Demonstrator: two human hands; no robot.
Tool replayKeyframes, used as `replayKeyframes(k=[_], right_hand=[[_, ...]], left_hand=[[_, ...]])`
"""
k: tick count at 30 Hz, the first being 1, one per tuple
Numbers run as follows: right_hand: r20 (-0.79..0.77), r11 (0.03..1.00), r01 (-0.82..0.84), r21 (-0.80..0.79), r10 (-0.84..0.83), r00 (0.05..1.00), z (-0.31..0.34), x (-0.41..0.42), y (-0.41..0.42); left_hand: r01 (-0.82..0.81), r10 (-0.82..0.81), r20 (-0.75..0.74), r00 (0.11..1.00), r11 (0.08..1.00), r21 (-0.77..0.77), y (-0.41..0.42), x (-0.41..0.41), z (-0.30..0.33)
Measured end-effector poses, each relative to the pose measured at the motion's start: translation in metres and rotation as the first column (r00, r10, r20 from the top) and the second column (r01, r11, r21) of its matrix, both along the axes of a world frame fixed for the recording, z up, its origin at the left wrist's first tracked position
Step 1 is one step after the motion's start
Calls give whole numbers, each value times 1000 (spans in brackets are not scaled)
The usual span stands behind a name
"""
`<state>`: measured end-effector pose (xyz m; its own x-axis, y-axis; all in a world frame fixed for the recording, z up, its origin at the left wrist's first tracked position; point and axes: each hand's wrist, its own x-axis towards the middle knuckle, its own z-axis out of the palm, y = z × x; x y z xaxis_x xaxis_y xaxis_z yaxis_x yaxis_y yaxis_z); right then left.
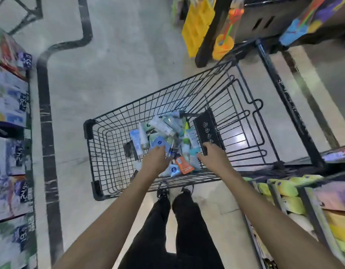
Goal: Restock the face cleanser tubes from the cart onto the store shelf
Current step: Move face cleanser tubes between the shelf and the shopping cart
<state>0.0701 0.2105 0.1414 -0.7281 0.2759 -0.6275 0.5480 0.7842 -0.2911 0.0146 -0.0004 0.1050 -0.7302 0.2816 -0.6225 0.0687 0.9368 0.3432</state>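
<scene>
A black wire cart [101,171] stands in front of me. Several face cleanser tubes [162,125] in white, blue, green and orange lie piled at its near end. My left hand [155,161] reaches down into the cart, its fingers spread over a blue tube [158,143] and beside a dark tube [172,150]; nothing is gripped. Over the right side of the pile, my right hand [214,157] has its fingertips on the near end of the cart's black plastic flap [206,129] and its thumb spread toward an orange tube [184,165].
A shelf with yellow and green packs [288,193] is close on my right, touching the cart's corner. Boxed goods with price tags [22,154] line the left shelf. A black floor strip [47,133] runs along it. Toy displays [226,35] stand beyond the cart.
</scene>
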Motion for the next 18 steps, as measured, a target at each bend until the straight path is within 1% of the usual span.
replayKeyframes(k=[3,6,10,13,16,18], right_hand=[[51,997,61,-49,-59,997,-42,-18,3],[134,979,182,-96,-169,977,-98,-32,10],[273,956,285,-68,-257,927,-168,-39,20],[340,944,329,-25,-301,891,-215,-38,25],[359,934,357,-10,-330,873,-253,-35,25],[358,938,345,1,-323,876,-277,-33,23]], left_hand=[[-61,59,58,997,998,35,9,-8,-40],[-114,108,136,985,993,41,24,-21,-88],[-141,136,163,977,990,22,40,-36,-146],[-196,185,211,960,980,34,50,-42,-182],[-256,231,232,945,963,88,58,-46,-210],[-329,287,276,917,936,121,61,-47,-226]])
